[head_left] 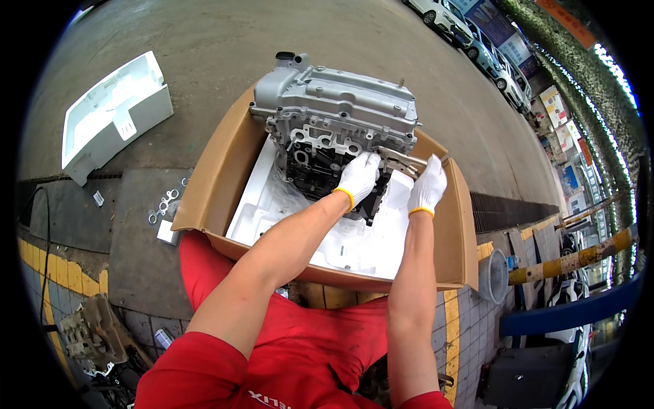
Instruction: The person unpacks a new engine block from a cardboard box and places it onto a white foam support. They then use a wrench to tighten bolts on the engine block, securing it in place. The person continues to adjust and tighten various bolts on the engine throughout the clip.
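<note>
Engine (340,95) stands in 1 box (221,160), left hand (359,176) at its side, grip impossible to tell, right hand (428,185) grasping a bar (405,157).

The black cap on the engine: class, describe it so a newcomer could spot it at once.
Mid-picture, find the open cardboard box, then the engine standing in it. The black cap tops the left end of the engine's grey cover. Its dark colour sets it apart from the narrower grey stub just right of it.
</note>
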`<move>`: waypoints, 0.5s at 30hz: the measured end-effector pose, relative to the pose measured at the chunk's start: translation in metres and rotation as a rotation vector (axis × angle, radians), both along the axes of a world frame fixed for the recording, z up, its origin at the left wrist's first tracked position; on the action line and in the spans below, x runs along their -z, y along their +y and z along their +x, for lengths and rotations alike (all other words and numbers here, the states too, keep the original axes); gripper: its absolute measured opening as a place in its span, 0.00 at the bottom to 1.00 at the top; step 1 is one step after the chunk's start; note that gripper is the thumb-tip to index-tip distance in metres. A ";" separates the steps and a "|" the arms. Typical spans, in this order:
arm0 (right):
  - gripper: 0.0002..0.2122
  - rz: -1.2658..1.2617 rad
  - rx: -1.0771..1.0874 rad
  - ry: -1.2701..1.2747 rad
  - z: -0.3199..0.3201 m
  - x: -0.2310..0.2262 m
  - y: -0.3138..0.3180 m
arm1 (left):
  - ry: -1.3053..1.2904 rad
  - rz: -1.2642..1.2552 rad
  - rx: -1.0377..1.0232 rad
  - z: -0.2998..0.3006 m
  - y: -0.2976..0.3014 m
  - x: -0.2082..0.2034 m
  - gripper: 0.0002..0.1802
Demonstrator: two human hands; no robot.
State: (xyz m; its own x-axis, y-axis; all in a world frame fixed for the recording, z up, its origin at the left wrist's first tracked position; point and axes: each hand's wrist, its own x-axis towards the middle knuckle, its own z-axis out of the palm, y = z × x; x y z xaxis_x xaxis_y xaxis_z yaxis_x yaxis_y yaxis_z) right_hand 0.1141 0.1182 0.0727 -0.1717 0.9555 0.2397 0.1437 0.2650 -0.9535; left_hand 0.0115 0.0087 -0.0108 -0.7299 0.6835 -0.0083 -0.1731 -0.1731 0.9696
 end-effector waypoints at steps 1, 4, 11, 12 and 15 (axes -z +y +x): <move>0.19 -0.138 -0.029 0.146 -0.003 0.008 -0.007 | -0.017 0.006 -0.011 -0.003 -0.002 0.000 0.20; 0.17 -0.423 0.016 0.430 -0.006 0.021 -0.020 | 0.021 -0.021 -0.021 -0.006 -0.008 -0.001 0.20; 0.27 0.223 -0.040 -0.226 -0.018 -0.045 -0.040 | 0.111 -0.091 -0.061 -0.011 -0.011 -0.001 0.22; 0.28 0.307 -0.015 -0.366 -0.020 -0.055 -0.044 | 0.132 -0.114 -0.062 -0.007 -0.014 -0.006 0.22; 0.26 0.320 0.033 -0.415 -0.020 -0.060 -0.044 | 0.187 -0.142 -0.087 -0.002 -0.017 -0.017 0.23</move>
State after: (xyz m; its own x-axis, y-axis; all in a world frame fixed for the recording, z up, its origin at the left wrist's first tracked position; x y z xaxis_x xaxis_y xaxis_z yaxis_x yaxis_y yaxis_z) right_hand 0.0936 0.0739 0.1328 -0.2855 0.8520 0.4389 0.5049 0.5229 -0.6867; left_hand 0.0098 -0.0088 0.0059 -0.7839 0.6195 0.0407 0.0207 -0.0394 0.9990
